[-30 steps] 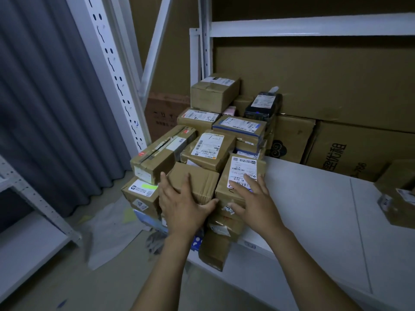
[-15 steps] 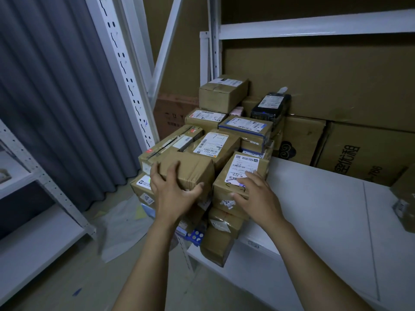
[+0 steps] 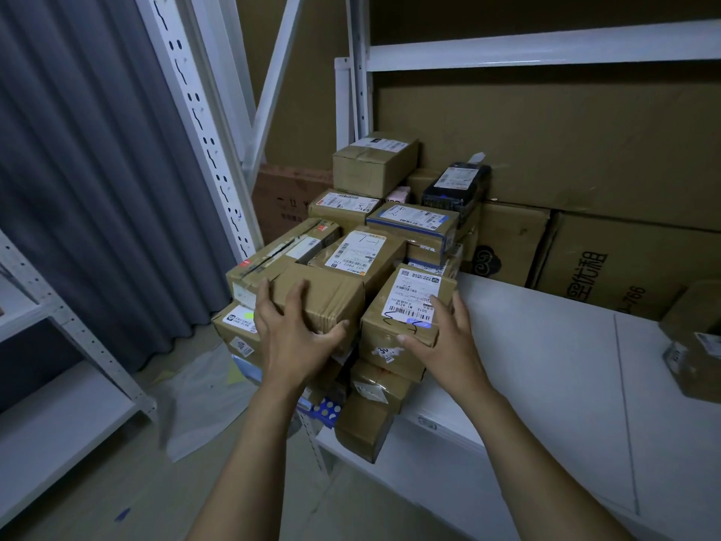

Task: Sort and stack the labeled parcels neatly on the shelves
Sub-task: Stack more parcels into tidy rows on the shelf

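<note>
A pile of brown labelled parcels fills the left end of the white shelf (image 3: 546,345). My left hand (image 3: 290,333) grips a plain brown box (image 3: 327,294) at the front of the pile, fingers over its top and thumb on its near face. Beside it stands a labelled box (image 3: 405,318) with a white sticker on top. My right hand (image 3: 448,337) holds that box, thumb across its front edge and fingers along its right side. Further back lie a long taped box (image 3: 281,255), a blue-edged parcel (image 3: 413,222) and a black parcel (image 3: 456,187).
Large flat cartons (image 3: 608,259) lean against the shelf's back. Another parcel (image 3: 694,345) sits at the right edge. A white perforated upright (image 3: 203,126) and a grey curtain (image 3: 86,169) stand to the left, with a lower white rack (image 3: 58,415) and plastic sheeting (image 3: 199,404) on the floor.
My left hand has raised the plain box from low at the front up onto the pile. My right hand slid from the label's top to the labelled box's front right corner.
</note>
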